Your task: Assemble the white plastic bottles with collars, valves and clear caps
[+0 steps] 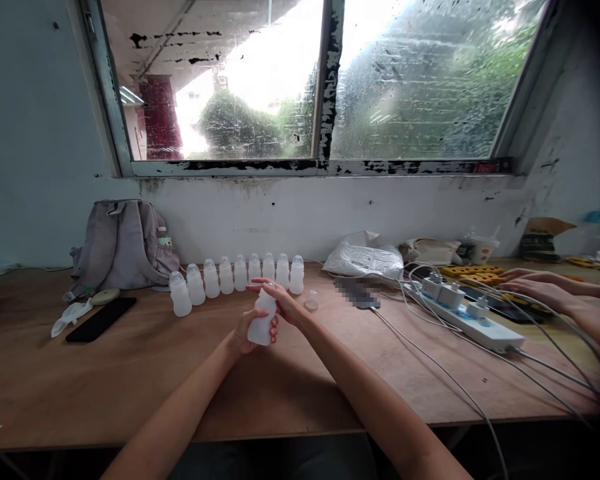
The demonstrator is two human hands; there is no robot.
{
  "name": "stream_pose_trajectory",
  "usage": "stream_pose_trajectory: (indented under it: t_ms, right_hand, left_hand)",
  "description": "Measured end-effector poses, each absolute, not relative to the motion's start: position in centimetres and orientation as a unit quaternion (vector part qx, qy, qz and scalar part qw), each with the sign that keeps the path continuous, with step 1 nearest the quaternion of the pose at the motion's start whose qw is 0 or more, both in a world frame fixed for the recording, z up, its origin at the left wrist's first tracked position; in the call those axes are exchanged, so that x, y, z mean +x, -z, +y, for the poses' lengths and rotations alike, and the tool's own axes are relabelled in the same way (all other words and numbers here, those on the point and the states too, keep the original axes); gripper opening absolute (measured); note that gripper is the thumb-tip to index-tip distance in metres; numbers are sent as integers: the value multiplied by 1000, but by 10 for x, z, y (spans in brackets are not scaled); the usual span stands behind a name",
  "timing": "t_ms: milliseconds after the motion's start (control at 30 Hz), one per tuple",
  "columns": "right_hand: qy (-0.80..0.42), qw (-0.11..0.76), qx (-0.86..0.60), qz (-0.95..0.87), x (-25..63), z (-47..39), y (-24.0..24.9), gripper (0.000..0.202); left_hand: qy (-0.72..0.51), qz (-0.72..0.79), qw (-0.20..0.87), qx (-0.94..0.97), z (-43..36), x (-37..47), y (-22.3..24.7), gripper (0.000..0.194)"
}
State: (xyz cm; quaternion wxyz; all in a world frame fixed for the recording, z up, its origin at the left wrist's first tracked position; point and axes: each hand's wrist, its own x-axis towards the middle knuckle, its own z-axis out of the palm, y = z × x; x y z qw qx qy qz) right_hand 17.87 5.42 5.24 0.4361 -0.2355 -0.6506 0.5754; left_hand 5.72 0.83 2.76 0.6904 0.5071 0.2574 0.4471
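Fingers (274, 327) of your left hand (247, 330) are wrapped around the body of a frosted baby bottle (261, 327), which leans slightly toward the counter's right end. Your right hand (280, 298) covers the bottle's top, its fingers extended across it toward the left; whether they grip a part there cannot be told, since the hand hides it. The held bottle is above the counter (130, 380), between its near edge and a row of nine baby bottles (226, 275), all upright with clear domed caps, along the middle of the far edge. Just beyond the row's right end, a small clear cap (311, 305) rests on the surface. Toward the left end, a black smartphone (101, 320) lies in front of a grey backpack (123, 240). Right of centre, a clear plastic bag (365, 257) lies by the far edge; nearer the right end, a white power strip (475, 320) carries several plugged chargers. Another person's hands (535, 287) appear beyond it at the right.
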Motion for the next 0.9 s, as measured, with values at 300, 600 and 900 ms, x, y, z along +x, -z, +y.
stream_pose_trajectory:
  t_ms: [300,600,900]
  right_hand:
    - [-493,505,-352,-615,196,96,-11,40]
    - [-538,529,-286,-591,193,94,-25,32]
    - [-397,565,-375,-618,209,107,-18,25]
  left_hand:
    - [-469,185,754,421,16,40,-32,33]
    - [-395,312,734,456,32,42,-11,31]
    - [-508,319,682,418,40,41,-10,28]
